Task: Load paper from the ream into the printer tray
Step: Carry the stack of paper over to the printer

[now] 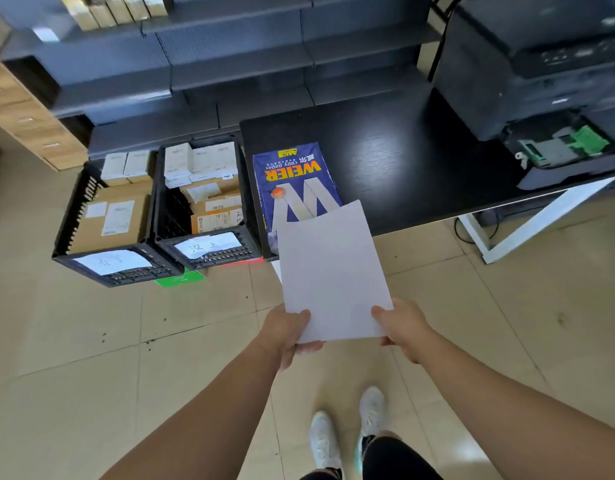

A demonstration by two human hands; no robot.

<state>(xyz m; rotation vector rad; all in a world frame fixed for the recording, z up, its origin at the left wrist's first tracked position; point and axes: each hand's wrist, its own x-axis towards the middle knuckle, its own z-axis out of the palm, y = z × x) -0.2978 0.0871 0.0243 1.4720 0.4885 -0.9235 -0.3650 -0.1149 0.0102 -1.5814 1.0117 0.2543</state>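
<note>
A blue ream (292,181) of copy paper lies on the left end of a black table (403,157). I hold a stack of white paper (334,271) in front of it, over the floor. My left hand (287,329) grips the stack's near left corner and my right hand (401,327) grips its near right corner. The far edge of the stack covers the ream's near end. A dark printer (528,64) stands at the table's right end, and its tray (562,150) is pulled out, showing green guides inside.
Two black crates (153,216) full of boxes stand on the floor left of the table. Grey shelving (230,64) runs behind them. A wooden drawer unit (25,112) stands at the far left. The white table leg (541,220) slants down at the right.
</note>
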